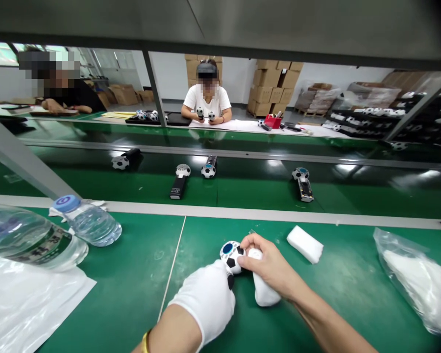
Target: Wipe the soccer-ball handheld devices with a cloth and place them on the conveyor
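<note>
The left hand (208, 299), in a white glove, holds a ball gadget (232, 255) low in the middle, over the green table (132, 304). The glove hides the lower part of it. The right hand (270, 269) is bare; its fingers are curled around a white cloth (263, 291), and its thumb and fingertip are right at the ball's side. A white pad (305, 244) lies near the right hand. On the left are a small bottle (95, 224) with a blue cap, a big bottle (25, 240) and a shiny white sheet (25, 299). A grey slanted post (33, 162) cuts across the view there, and a grey shelf (220, 24) hangs over the top. Past the table edge, four more ball gadgets (180, 182) lie spread out on a green strip. On the right, a clear bag (393, 242) has soft white stuff (422, 279) in it. Far back, a red box (272, 121) has pens (278, 114) in it. A person (207, 98) across the way holds two ball gadgets, with brown boxes (272, 88) piled up behind.
</note>
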Demonstrator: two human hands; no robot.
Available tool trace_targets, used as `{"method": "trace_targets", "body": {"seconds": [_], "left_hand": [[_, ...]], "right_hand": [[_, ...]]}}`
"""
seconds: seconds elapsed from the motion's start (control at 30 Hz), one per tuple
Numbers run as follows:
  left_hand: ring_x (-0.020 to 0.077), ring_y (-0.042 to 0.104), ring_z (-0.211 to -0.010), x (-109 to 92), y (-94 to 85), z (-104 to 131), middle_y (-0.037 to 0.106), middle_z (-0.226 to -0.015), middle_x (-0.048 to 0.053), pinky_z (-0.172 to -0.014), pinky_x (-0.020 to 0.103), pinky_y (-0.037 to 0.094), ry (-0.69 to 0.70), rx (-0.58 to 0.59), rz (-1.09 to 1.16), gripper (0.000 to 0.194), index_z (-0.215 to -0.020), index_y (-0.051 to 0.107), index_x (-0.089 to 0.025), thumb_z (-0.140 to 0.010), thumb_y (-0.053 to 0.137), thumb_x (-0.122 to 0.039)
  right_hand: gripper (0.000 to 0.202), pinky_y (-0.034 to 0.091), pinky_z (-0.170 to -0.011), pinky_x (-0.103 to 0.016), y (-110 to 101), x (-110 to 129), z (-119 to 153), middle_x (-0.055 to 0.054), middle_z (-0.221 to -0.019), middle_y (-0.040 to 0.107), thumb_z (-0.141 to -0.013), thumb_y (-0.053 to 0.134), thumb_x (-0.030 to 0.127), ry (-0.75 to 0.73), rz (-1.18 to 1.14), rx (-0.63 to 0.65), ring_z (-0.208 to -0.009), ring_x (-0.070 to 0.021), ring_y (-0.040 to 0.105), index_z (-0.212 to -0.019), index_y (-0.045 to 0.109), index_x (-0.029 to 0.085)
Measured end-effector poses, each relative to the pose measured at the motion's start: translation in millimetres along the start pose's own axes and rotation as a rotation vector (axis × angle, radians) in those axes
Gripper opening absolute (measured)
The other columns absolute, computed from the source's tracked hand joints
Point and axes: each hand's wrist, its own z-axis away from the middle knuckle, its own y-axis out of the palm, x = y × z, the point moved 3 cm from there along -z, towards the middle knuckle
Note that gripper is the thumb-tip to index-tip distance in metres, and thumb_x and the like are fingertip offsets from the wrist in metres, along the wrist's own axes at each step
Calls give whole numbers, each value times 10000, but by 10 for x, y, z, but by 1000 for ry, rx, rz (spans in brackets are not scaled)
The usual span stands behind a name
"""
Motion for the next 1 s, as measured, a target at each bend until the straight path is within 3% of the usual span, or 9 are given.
{"method": "trace_targets", "body": {"seconds": [0.37, 1.0], "left_hand": [[264, 608, -615, 110, 130, -38, 643, -703, 111, -688, 400, 436, -80, -52, 52, 180, -806, 647, -208, -671, 539, -255], [267, 622, -655, 16, 49, 1, 654, -767, 118, -648, 405, 464, -116, 17, -64, 201, -848, 632, -209, -713, 487, -238]], "right_hand": [[210, 325, -561, -203, -29, -23, -13, 53, -702, 499, -673, 658, 226, 33, -50, 30, -614, -91, 431, -810, 503, 191], [220, 335, -579, -231, -43, -27, -5, 39, -719, 502, -656, 657, 258, 56, 16, 24, -636, -109, 442, -796, 500, 190]]}}
